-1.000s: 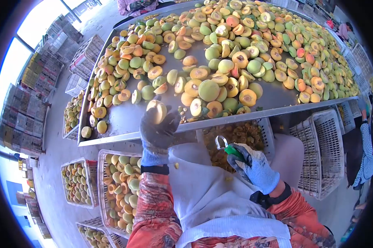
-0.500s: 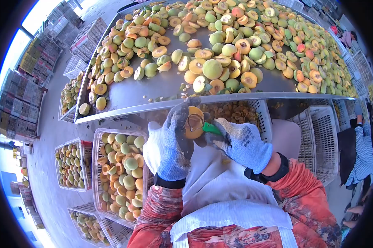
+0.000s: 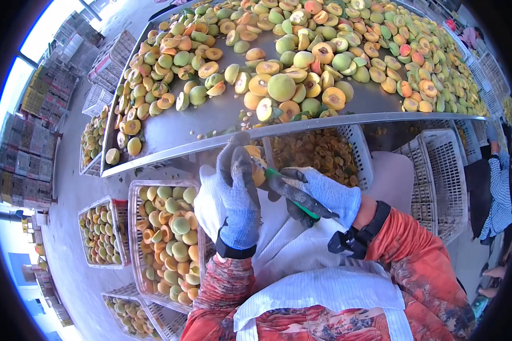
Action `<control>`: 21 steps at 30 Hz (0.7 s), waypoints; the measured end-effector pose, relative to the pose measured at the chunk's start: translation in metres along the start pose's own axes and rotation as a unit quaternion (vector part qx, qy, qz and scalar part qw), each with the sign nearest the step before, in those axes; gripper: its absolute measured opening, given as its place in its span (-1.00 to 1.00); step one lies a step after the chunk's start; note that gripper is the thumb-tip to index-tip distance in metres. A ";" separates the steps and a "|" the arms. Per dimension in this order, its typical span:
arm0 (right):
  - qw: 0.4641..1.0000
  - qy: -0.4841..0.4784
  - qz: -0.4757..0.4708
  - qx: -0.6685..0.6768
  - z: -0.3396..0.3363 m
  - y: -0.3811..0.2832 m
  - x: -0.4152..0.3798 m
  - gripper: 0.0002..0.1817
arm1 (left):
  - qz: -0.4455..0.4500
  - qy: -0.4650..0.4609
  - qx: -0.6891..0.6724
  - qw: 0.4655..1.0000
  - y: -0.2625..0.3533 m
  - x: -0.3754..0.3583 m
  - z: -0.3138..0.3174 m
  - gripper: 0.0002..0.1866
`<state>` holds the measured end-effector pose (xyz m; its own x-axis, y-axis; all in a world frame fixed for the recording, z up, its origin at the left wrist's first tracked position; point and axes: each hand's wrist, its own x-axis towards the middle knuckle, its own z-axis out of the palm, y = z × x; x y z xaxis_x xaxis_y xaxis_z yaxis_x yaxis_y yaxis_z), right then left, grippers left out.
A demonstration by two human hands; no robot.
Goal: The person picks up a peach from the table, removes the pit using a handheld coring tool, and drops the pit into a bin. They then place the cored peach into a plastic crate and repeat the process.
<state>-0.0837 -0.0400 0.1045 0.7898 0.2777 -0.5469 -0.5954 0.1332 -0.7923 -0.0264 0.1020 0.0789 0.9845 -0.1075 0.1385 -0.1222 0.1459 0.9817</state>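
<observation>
Gloved in blue and grey, my left hand (image 3: pixel 236 196) holds a yellow-orange fruit half (image 3: pixel 257 169) just below the metal table's front edge. My right hand (image 3: pixel 318 196), in a matching glove, is closed around a green-handled tool (image 3: pixel 301 206), whose front end is at the fruit. The tool's tip is hidden or blurred against the fruit. Beyond both hands, many halved and whole green-yellow fruits (image 3: pixel 281 87) lie on the metal table (image 3: pixel 179 128). A few small pits lie near the table's front edge.
A crate of fruit halves (image 3: pixel 132 227) stands left of my left arm, with another crate (image 3: pixel 125 258) beyond it. Under the table is a crate of brown pieces (image 3: pixel 355 133). Empty white crates (image 3: pixel 446 187) stand at the right, near another person's checked sleeve (image 3: pixel 497 196).
The tool has turned in my right hand, its handle now slanting down to the right. The fruit has tilted and shifted slightly left in my left hand. The view has shifted slightly.
</observation>
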 end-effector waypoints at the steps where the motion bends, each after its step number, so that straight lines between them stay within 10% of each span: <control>1: 0.999 0.024 -0.027 -0.025 -0.008 0.007 0.006 -0.63 | 0.130 -0.044 0.238 0.962 -0.015 0.004 -0.013 -0.64; 2: 0.999 0.028 -0.027 -0.022 -0.009 0.014 0.010 -0.63 | 0.251 -0.083 0.455 0.850 -0.017 0.008 -0.016 -0.64; 4: 0.772 0.274 -0.213 -0.532 -0.003 0.031 0.014 -0.55 | 0.131 -0.083 0.374 0.914 -0.018 -0.001 -0.008 -0.54; 5: 0.748 0.290 -0.237 -0.548 0.003 0.040 0.013 -0.50 | 0.182 -0.078 0.385 0.901 -0.009 -0.004 -0.001 -0.54; 8: 0.763 0.264 -0.220 -0.548 0.007 0.044 0.009 -0.50 | 0.221 -0.042 0.342 0.913 -0.021 -0.004 0.003 -0.68; 10: 0.799 0.245 -0.223 -0.502 0.009 0.039 0.004 -0.44 | -0.055 0.001 0.046 0.997 -0.009 -0.007 0.011 -0.66; 21: 0.898 0.072 -0.183 -0.393 -0.007 0.025 0.006 -0.60 | -0.116 -0.031 0.065 0.991 -0.018 0.002 -0.005 -0.67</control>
<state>-0.0932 -0.0412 0.0793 0.9560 0.2198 -0.1946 -0.0474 -0.5385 -0.8413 -0.0218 0.1039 0.0612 0.9791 -0.1835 -0.0881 0.0864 -0.0176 0.9961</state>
